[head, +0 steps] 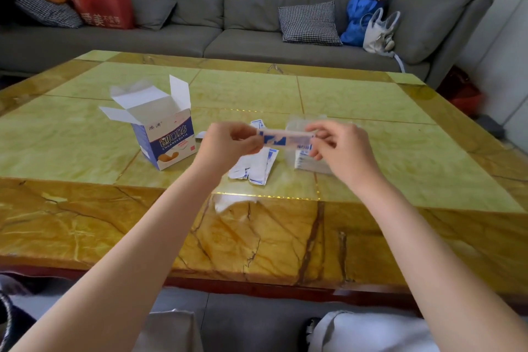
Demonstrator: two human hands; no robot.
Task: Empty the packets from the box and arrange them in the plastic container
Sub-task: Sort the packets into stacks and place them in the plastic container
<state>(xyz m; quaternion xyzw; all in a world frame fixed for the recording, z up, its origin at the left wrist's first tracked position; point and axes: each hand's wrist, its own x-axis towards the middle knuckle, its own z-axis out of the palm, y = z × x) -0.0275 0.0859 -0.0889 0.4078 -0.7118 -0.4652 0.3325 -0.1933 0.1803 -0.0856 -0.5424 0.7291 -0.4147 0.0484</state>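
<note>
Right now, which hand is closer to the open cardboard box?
Left. The left hand is just right of the box; the right hand is farther right, in front of the plastic container.

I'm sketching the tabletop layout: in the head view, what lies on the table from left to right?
Open bandage box → loose pile of packets → clear plastic container with packets stacked inside. Above them, the left hand and right hand hold one packet by its ends.
</note>
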